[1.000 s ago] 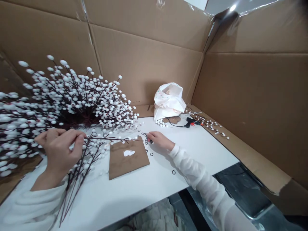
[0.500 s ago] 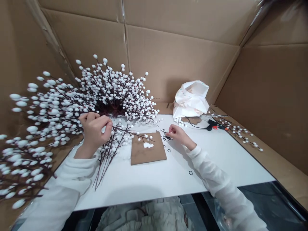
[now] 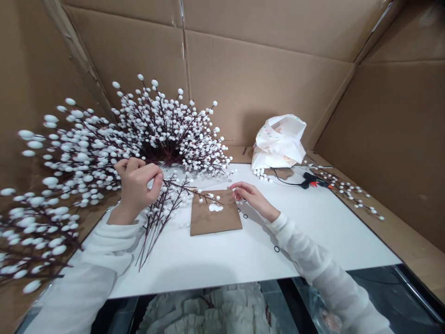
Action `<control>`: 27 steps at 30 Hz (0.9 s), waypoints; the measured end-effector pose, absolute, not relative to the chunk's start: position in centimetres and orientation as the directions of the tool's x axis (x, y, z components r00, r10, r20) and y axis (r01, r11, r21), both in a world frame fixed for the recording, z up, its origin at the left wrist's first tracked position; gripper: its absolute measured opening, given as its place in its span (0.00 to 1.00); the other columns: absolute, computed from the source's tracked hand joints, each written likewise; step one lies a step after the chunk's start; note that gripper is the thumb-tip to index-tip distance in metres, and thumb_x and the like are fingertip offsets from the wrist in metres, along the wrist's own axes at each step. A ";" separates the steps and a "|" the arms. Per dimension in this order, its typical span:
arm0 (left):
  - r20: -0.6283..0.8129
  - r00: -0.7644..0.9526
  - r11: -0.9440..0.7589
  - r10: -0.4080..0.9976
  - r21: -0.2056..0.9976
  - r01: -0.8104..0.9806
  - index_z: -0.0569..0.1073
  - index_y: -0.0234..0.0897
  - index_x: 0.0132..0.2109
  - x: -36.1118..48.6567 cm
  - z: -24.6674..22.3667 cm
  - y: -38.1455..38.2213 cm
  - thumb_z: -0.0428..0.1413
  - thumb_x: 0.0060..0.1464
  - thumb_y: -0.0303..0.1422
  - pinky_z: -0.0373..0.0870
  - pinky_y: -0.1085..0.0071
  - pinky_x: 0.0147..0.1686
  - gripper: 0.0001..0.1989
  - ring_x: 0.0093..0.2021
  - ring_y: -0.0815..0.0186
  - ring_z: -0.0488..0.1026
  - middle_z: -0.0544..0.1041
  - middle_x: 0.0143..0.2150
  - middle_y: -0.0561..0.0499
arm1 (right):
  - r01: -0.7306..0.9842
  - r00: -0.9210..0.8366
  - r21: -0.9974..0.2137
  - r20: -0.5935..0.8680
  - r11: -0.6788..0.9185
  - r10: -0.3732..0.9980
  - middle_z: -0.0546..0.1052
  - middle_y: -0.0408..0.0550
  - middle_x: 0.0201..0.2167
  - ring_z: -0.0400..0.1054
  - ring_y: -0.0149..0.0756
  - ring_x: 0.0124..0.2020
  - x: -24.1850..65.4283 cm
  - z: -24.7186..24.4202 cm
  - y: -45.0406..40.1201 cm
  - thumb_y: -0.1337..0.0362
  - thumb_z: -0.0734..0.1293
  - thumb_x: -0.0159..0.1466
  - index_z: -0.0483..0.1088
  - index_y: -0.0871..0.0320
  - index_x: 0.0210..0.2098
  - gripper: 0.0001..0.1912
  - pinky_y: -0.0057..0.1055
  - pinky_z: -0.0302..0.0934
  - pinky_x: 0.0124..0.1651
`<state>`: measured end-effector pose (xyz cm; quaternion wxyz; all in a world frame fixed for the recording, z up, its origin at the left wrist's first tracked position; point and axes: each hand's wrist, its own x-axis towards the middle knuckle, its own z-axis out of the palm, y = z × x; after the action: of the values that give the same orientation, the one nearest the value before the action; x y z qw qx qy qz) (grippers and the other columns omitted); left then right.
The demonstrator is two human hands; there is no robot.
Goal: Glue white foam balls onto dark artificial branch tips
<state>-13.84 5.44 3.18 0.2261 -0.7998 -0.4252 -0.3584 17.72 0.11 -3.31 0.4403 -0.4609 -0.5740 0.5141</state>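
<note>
My left hand (image 3: 136, 189) is shut on the dark stem of a branch with white bead-like buds (image 3: 181, 189), which reaches over a square of brown cardboard (image 3: 215, 220). A white blob of paste (image 3: 215, 208) lies on that square. A large spray of similar budded branches (image 3: 163, 139) fans out behind my left hand. My right hand (image 3: 251, 197) rests at the cardboard's right edge, fingers slightly apart, close to small black rings (image 3: 245, 216). Its fingers touch no ring that I can see, and some rings may lie hidden under it.
A white table (image 3: 194, 264) carries a black-and-orange hot glue gun (image 3: 311, 181) with its cord, a crumpled white plastic bag (image 3: 280, 144), and a loose budded branch (image 3: 347, 190). Cardboard walls (image 3: 264, 83) rise behind and beside it.
My right hand has slid left, from the black rings to the cardboard's edge, and its fingers have spread a little. My left hand still grips the stem, and the view has settled.
</note>
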 end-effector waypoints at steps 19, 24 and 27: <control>0.760 0.467 -0.575 0.452 -0.152 0.804 0.66 0.40 0.23 -14.4 3.3 5.4 0.47 0.54 0.35 0.43 0.64 0.44 0.12 0.35 0.66 0.60 0.72 0.22 0.56 | 0.131 0.095 -0.973 0.204 0.191 0.974 0.69 0.45 0.25 0.59 0.28 0.26 18.9 -3.5 0.7 0.58 0.59 0.58 0.66 0.62 0.40 0.16 0.27 0.55 0.32; 0.797 0.285 -0.549 0.532 0.069 0.833 0.66 0.39 0.23 -14.2 3.3 5.3 0.44 0.55 0.38 0.43 0.65 0.46 0.16 0.36 0.66 0.61 0.68 0.19 0.53 | 0.083 0.421 -0.971 0.238 0.224 0.875 0.69 0.43 0.25 0.57 0.27 0.24 21.5 -2.8 1.8 0.60 0.59 0.52 0.66 0.62 0.38 0.16 0.26 0.53 0.30; 0.789 0.225 -0.520 0.571 0.136 0.844 0.67 0.39 0.23 -14.1 3.2 5.2 0.43 0.55 0.39 0.44 0.65 0.48 0.17 0.37 0.65 0.62 0.68 0.20 0.52 | 0.051 0.504 -0.987 0.158 0.153 0.849 0.68 0.44 0.26 0.56 0.27 0.23 23.3 -2.8 2.5 0.61 0.59 0.50 0.65 0.62 0.37 0.16 0.25 0.50 0.27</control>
<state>-14.08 5.22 3.16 0.1632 -0.7655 -0.4621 -0.4170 23.28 2.50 -2.83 0.6501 -0.5737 -0.3923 0.3071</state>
